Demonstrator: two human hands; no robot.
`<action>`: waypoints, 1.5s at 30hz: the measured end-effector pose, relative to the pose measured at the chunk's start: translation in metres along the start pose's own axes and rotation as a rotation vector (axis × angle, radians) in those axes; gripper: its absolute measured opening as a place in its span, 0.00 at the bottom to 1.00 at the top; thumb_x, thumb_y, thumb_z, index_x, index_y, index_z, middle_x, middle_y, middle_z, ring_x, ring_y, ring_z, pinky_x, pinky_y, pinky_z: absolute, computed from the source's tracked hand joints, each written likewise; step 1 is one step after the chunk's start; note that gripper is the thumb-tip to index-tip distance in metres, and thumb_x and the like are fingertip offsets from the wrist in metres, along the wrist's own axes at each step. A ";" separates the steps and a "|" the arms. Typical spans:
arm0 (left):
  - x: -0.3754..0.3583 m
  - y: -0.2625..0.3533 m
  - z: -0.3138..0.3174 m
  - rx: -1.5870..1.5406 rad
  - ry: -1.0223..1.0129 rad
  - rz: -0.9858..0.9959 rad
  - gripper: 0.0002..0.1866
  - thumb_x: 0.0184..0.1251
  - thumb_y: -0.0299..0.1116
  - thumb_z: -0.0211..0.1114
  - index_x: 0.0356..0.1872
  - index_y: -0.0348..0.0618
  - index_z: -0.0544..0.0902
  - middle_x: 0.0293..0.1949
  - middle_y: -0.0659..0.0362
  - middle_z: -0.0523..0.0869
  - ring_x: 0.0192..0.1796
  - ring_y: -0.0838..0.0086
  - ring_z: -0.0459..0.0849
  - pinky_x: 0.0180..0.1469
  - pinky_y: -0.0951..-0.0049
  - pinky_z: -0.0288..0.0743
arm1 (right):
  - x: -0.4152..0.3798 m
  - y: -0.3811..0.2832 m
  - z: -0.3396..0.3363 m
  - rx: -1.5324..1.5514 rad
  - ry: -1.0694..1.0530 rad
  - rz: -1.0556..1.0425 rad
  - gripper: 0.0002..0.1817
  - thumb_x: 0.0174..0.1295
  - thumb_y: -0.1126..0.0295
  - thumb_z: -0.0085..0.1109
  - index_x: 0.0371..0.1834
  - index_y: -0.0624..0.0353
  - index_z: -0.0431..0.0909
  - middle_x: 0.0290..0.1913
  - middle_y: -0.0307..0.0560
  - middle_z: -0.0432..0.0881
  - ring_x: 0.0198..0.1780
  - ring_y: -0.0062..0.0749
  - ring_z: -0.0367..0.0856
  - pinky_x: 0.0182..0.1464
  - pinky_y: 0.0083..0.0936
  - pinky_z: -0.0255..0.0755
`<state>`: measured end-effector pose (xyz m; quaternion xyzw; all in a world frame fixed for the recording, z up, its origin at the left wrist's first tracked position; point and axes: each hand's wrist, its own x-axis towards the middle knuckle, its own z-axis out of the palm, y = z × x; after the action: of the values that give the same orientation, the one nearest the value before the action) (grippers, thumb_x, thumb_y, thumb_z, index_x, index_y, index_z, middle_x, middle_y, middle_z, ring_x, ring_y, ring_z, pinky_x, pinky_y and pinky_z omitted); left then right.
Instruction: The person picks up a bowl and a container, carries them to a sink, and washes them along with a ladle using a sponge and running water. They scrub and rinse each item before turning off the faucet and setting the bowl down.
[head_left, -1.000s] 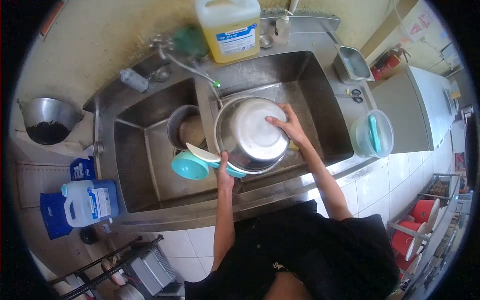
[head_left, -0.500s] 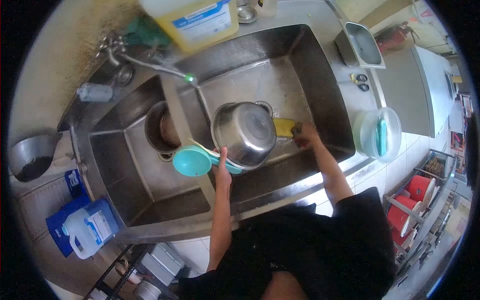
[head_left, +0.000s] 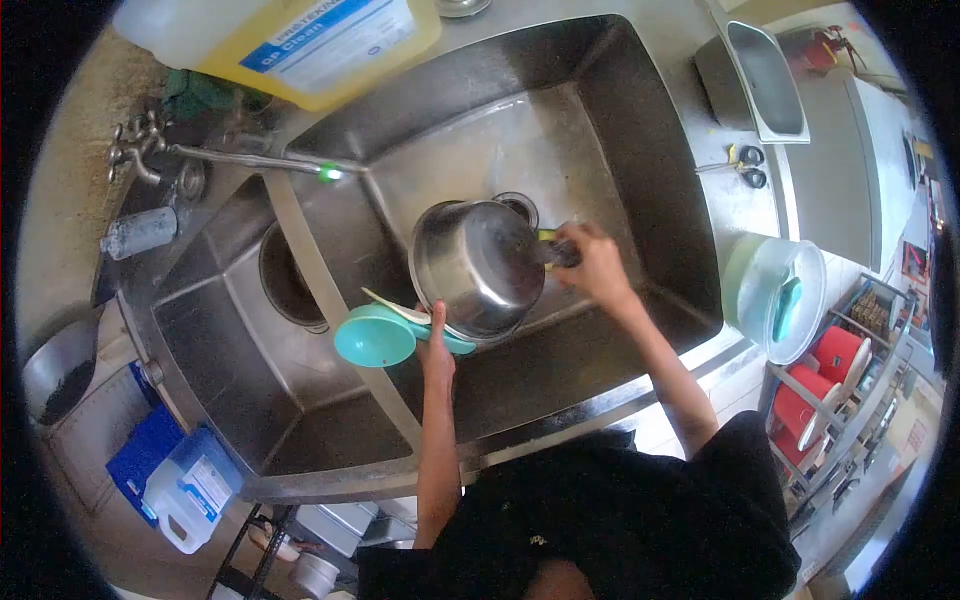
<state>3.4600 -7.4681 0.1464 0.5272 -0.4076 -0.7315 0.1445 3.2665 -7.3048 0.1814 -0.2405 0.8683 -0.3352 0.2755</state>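
My left hand [head_left: 437,350] grips the rim of a steel pot [head_left: 478,265], which is tilted with its base facing right over the large basin. The same hand also holds a teal scoop [head_left: 375,336] and a cream-coloured utensil [head_left: 395,306] against the rim. In my right hand [head_left: 597,265] is a dark scouring pad [head_left: 566,252], right beside the pot's base. Bits of a yellow thing [head_left: 546,235] show around the pad, mostly hidden by it and the hand.
A steel divider [head_left: 310,240] separates the two basins; another pot [head_left: 285,280] stands in the left one. The faucet spout [head_left: 250,158] reaches over from the left. A large yellow detergent jug [head_left: 330,50] stands behind; a clear tub [head_left: 775,300] and scissors [head_left: 748,165] lie right.
My right hand has lifted the dark scouring pad from the yellow thing and moved left, up to the pot's base. The pot remains in my left hand. The camera view has shifted.
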 end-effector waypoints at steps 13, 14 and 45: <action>-0.010 0.024 -0.008 -0.086 -0.080 0.061 0.18 0.50 0.32 0.61 0.41 0.36 0.70 0.38 0.59 0.73 0.40 0.77 0.71 0.44 0.77 0.63 | 0.012 0.014 0.055 -0.090 0.011 -0.032 0.23 0.33 0.70 0.64 0.38 0.63 0.73 0.33 0.59 0.73 0.36 0.49 0.73 0.41 0.35 0.68; -0.010 0.026 -0.007 -0.117 -0.086 0.073 0.18 0.49 0.32 0.62 0.41 0.36 0.70 0.38 0.59 0.73 0.40 0.77 0.71 0.44 0.78 0.63 | 0.017 0.022 0.056 -0.145 0.023 0.039 0.24 0.33 0.69 0.65 0.38 0.63 0.73 0.33 0.59 0.73 0.37 0.50 0.73 0.42 0.35 0.67; 0.006 0.029 -0.016 -0.145 -0.136 0.052 0.17 0.52 0.30 0.59 0.44 0.38 0.68 0.39 0.59 0.73 0.40 0.75 0.73 0.42 0.75 0.68 | 0.032 0.029 0.073 -0.266 -0.029 0.005 0.25 0.31 0.70 0.64 0.40 0.54 0.73 0.33 0.54 0.73 0.37 0.47 0.73 0.41 0.36 0.67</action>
<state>3.4655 -7.4969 0.1625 0.4537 -0.3758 -0.7892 0.1732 3.2835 -7.3376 0.1051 -0.2774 0.9017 -0.2127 0.2544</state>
